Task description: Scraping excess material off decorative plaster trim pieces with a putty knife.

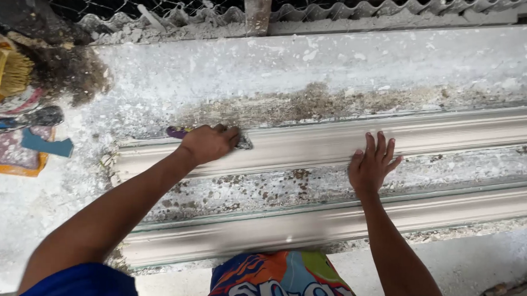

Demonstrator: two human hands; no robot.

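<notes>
— Looking down at the bench [342, 61], where does the moulding sit from your hands?

— The far moulding strip [452, 131] runs long-ways left to right, parallel to the bench's far edge. I've got my left hand [207, 143] on its left end, closed round a purple-handled tool [180, 132] with the working end pressed on the strip's profile just past my knuckles. So the uncovered length lies to the right of that hand, along the strip's own axis.

— And the right hand [371, 164]?

— Flat and open, fingers spread, holding nothing, palm on the strip's near edge about mid-length. It's well apart from the left.

— Arm pose?

— Left forearm reaches diagonally across the near moulding strip [397, 216], wrist low. Right forearm comes almost straight up from the bench's near edge. A brush [5, 70] lies off by the far-left corner
</notes>
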